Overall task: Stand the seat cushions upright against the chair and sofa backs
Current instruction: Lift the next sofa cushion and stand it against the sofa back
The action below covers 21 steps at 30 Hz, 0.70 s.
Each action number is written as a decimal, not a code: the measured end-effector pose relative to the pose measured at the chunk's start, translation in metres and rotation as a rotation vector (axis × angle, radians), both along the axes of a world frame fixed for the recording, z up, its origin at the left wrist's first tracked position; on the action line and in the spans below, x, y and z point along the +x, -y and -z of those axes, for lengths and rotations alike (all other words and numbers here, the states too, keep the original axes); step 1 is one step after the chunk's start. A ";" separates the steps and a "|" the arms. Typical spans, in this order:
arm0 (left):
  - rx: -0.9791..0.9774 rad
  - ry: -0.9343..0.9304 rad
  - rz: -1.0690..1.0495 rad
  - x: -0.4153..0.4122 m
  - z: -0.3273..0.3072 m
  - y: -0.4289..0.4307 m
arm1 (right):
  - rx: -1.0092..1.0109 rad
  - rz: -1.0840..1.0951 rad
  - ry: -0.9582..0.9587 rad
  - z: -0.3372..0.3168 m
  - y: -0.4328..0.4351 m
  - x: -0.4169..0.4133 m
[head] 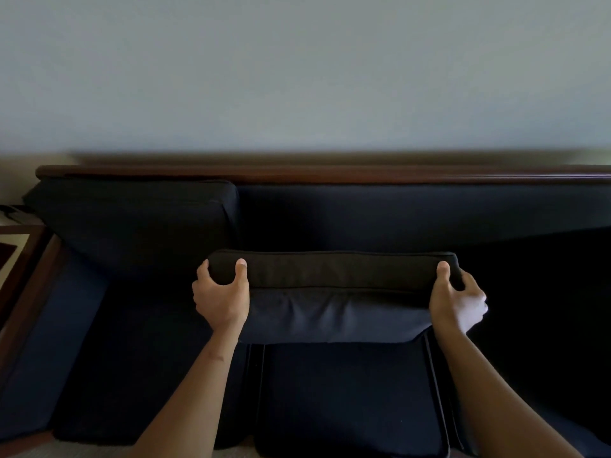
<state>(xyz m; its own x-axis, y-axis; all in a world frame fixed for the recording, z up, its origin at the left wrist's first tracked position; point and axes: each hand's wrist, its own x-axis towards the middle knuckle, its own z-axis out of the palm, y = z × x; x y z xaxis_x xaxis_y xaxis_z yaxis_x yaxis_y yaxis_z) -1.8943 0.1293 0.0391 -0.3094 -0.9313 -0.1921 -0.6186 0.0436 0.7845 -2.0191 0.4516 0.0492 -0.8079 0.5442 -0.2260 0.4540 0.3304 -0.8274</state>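
A dark navy sofa (pixel 396 213) with a wooden top rail fills the view. I hold the middle seat cushion (pixel 334 309) raised at its near edge, tilted up toward the sofa back. My left hand (pixel 221 292) grips its left corner and my right hand (pixel 458 299) grips its right corner, thumbs on the top edge. Another cushion (pixel 139 226) on the left stands upright, leaning against the sofa back. A further dark cushion (pixel 350 398) lies flat below the raised one.
A wooden armrest (pixel 29 292) runs along the sofa's left side, with a small side table (pixel 13 246) beyond it. A plain pale wall (pixel 297 77) rises behind the sofa. The right part of the seat lies in deep shadow.
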 end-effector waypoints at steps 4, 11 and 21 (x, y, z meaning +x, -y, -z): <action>-0.018 -0.003 0.030 -0.041 -0.009 -0.022 | 0.061 -0.010 -0.024 -0.016 -0.028 -0.044; -0.025 0.003 0.036 -0.150 -0.019 -0.052 | 0.142 -0.080 -0.022 -0.026 -0.072 -0.148; -0.063 0.182 0.220 -0.246 0.038 -0.065 | 0.173 -0.340 0.072 0.035 -0.079 -0.239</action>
<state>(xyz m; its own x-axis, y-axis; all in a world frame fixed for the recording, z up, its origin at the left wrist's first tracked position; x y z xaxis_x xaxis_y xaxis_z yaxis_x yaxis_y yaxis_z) -2.1398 0.1942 0.0006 -0.4705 -0.8577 -0.2073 -0.7194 0.2368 0.6530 -2.2583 0.5309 0.0143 -0.9341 0.2831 -0.2175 0.3498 0.6037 -0.7164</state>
